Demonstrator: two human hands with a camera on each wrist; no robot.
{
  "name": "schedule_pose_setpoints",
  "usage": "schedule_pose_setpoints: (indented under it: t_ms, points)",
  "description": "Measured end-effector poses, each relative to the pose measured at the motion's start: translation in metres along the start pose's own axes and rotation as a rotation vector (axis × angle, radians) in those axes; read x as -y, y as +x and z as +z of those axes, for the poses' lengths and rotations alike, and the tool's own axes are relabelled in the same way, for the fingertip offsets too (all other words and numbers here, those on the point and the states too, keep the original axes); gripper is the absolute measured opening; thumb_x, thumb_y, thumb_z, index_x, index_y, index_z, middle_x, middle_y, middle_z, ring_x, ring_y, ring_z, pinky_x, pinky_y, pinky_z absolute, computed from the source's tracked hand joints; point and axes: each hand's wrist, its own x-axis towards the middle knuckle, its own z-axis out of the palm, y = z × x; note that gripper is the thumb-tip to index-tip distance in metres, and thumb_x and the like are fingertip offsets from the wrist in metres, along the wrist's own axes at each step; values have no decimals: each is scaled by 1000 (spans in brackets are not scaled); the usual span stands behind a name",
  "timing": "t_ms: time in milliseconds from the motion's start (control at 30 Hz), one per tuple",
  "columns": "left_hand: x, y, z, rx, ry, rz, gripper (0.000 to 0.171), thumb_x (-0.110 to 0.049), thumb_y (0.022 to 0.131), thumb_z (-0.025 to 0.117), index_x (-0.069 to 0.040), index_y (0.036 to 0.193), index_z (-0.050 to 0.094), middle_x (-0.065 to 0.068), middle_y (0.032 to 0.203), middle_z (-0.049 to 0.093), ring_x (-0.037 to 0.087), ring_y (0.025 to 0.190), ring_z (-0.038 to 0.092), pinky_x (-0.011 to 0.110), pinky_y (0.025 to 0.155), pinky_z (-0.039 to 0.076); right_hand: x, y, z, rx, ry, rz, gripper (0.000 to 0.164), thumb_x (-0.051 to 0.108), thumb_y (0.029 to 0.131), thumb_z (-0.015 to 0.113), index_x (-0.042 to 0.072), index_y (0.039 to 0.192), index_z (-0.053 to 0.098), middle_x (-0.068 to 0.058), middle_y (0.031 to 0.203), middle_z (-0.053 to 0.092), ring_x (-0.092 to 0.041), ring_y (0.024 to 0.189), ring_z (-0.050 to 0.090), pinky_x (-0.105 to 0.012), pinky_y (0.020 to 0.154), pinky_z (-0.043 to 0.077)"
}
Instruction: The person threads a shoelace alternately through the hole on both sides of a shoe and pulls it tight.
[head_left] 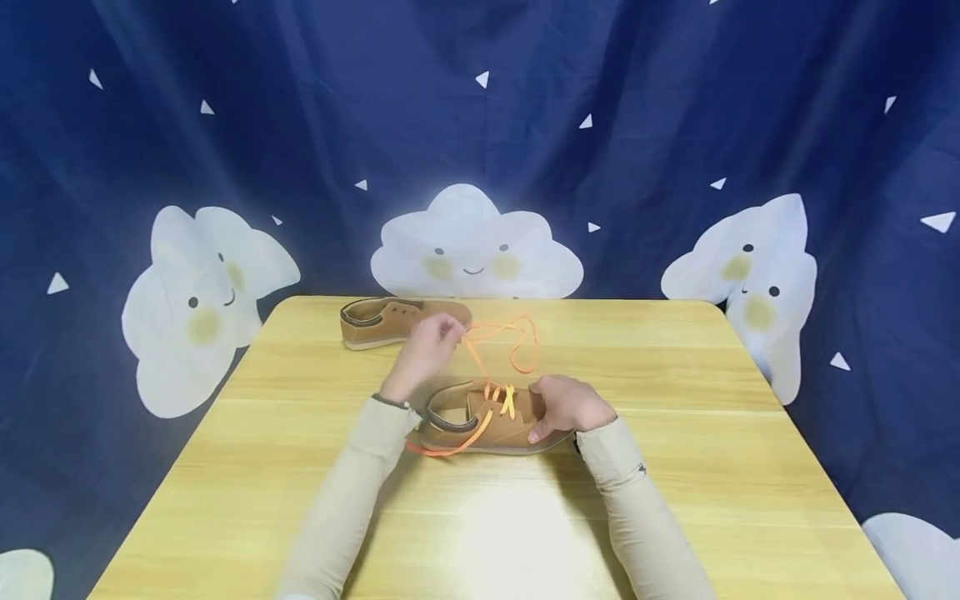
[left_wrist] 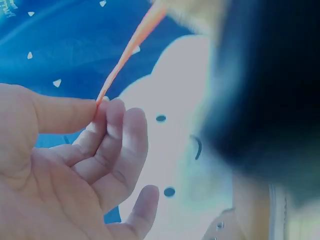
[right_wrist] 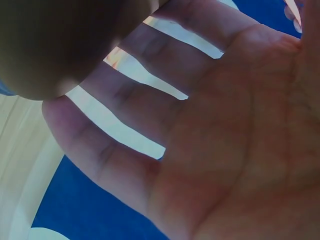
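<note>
Orange-laced shoe [head_left: 510, 432] inside table edges [head_left: 645, 304]

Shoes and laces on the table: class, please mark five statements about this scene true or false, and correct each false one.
1. The left hand pinches an orange lace. True.
2. Both shoes point their toes to the left of the head view. False: both the near shoe and the far shoe point toes right.
3. The right hand grips the toe end of the near shoe. True.
4. A lace runs through the far shoe. False: no lace shows in it.
5. The far shoe stands by the back edge of the table. True.
</note>
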Motion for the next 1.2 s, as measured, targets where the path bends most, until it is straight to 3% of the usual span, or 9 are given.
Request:
schedule_pose_setpoints:
  t_ms: [167, 267, 400, 533, 667, 767, 1033, 1200]
  points:
    - [23, 17, -20, -53, 26, -64, 34, -23, 109, 48, 2, 124, 65, 22, 118, 71, 37, 106, 68, 51, 98, 54, 0, 2, 0, -5, -1, 4, 87, 30, 69, 96, 1, 143, 59, -17, 145, 62, -39, 135, 58, -56, 111, 48]
    - [38, 19, -22, -7, 33, -70, 34, -23, 109, 49, 3, 125, 65, 22, 120, 70, 37, 106, 69, 50, 99, 55, -1, 3, 2, 0, -1, -2, 87, 30, 69, 96, 1, 142, 59, -17, 145, 63, -39, 135, 58, -56, 111, 48]
    - [40, 17, -14, 146, 25, 40, 32, -24, 109, 52, 0, 127, 65, 20, 125, 69, 36, 114, 67, 51, 102, 53, -3, 2, 3, 0, -1, 7, 87, 30, 69, 96, 1, 143, 59, -17, 146, 61, -39, 136, 57, -57, 112, 47]
    - [26, 18, -1, 332, 62, 183, 36, -29, 110, 48, -6, 132, 65, 12, 134, 67, 31, 124, 63, 50, 108, 51, -3, 2, 0, -16, -14, 13, 86, 31, 70, 96, 3, 142, 60, -15, 147, 62, -38, 136, 57, -58, 111, 48]
    - [15, 17, 7, 565, 134, 265, 32, -28, 111, 46, -7, 116, 70, 5, 109, 70, 17, 100, 65, 37, 92, 55, -4, 3, 0, -14, -19, 6, 84, 32, 70, 95, 4, 142, 61, -15, 145, 63, -37, 135, 59, -57, 110, 48]
    - [14, 16, 10, 637, 170, 296, 28, -24, 111, 48, -7, 103, 68, 3, 92, 63, 11, 82, 56, 28, 78, 50, -4, 3, 0, -5, -16, 10, 85, 32, 70, 95, 4, 142, 60, -15, 146, 62, -37, 135, 58, -56, 111, 48]
    - [27, 14, 9, 549, 163, 352, 20, -19, 109, 50, -7, 99, 62, 0, 87, 51, 11, 77, 47, 26, 71, 43, -5, 3, 0, -21, -16, -5, 82, 31, 71, 95, 5, 141, 62, -15, 147, 62, -37, 136, 57, -58, 110, 48]
    - [39, 15, 13, 496, 160, 337, 17, -22, 110, 50, -9, 104, 61, 3, 100, 62, 14, 92, 59, 34, 89, 52, -4, 4, 1, -19, -16, 7, 83, 32, 71, 95, 7, 143, 61, -13, 148, 61, -37, 137, 57, -59, 110, 48]
